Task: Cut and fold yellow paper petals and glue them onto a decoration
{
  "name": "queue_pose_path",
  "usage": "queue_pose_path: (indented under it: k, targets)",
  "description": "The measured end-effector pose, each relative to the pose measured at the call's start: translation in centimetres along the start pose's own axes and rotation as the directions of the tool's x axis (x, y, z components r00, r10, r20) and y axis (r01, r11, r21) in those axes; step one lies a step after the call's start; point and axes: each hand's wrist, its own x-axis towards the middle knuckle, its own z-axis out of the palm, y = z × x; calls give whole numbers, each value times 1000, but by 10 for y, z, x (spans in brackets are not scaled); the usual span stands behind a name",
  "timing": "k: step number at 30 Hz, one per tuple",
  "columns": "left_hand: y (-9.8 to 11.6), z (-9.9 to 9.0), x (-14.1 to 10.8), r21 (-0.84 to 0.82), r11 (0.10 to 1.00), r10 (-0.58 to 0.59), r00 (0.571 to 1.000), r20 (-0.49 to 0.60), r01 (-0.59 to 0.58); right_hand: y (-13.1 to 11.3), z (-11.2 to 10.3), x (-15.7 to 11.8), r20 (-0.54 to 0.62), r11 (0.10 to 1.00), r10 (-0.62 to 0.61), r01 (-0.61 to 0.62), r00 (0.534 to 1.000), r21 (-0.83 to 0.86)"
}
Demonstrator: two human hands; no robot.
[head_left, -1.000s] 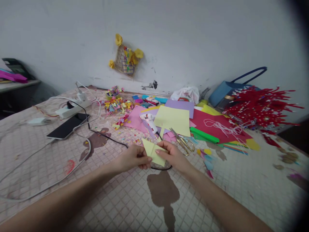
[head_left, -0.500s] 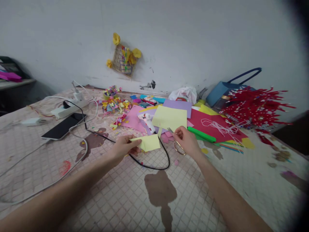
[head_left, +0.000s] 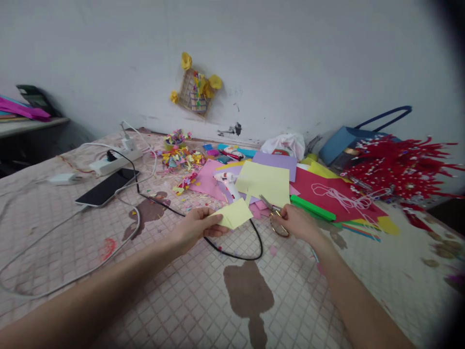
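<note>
My left hand (head_left: 201, 225) pinches a small pale yellow paper piece (head_left: 235, 214) between thumb and fingers, a little above the table. To its right, my right hand (head_left: 300, 222) is closed at the handles of a pair of scissors (head_left: 279, 226) with gold-coloured loops. The scissor blades point up and left, toward a larger pale yellow sheet (head_left: 264, 180). Between the hands and the papers lies a white glue gun (head_left: 227, 183); its black cord (head_left: 240, 257) loops below the paper piece.
A bright green stick (head_left: 313, 208), red paper (head_left: 308, 184) and white string (head_left: 336, 198) lie right. A phone (head_left: 107, 188), power strip (head_left: 115, 164) and cables occupy the left. Colourful paper scraps (head_left: 181, 159) pile at the back; red fuzzy stems (head_left: 395, 169) stand far right.
The view has shifted left, so everything appears farther right. The paper piece has tilted, its right end rising. My right hand has moved slightly right and down along the scissors toward the loops.
</note>
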Motion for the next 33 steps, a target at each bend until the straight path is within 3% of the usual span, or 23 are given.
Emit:
queue_pose_path:
  k: [3,6,10,13,16,20,24,29,33]
  targets:
    - [1,-1,0,-26,1000,3,1000,14,-2,1,-7,0,-11,999,16,-16,1000,46]
    - [0,-1,1,-38,999,6,1000,11,-6,-2,-14,0,-15,937,-16,20,1000,349]
    - [-2,2,0,-21,1000,3,1000,14,-2,-31,-12,-11,-23,579,-201,138,979,804]
    - [-3,6,-3,11,1000,1,1000,27,-2,-62,-3,-28,-35,338,-229,114,973,934]
    - [-3,11,-7,79,997,-4,999,34,1,-84,6,-43,7,214,-286,57,958,975]
    - [-6,13,-11,185,983,-18,998,68,5,-91,11,-51,9,167,-272,38,962,985]
    - [-9,13,-10,214,977,18,999,30,-24,-90,13,-51,15,145,-274,26,962,989]
    - [-1,11,-9,231,973,-10,999,46,-1,-89,14,-51,-13,185,-216,54,976,981]
    - [6,5,-6,150,989,9,999,38,-14,-90,12,-52,-11,228,-208,59,978,972]
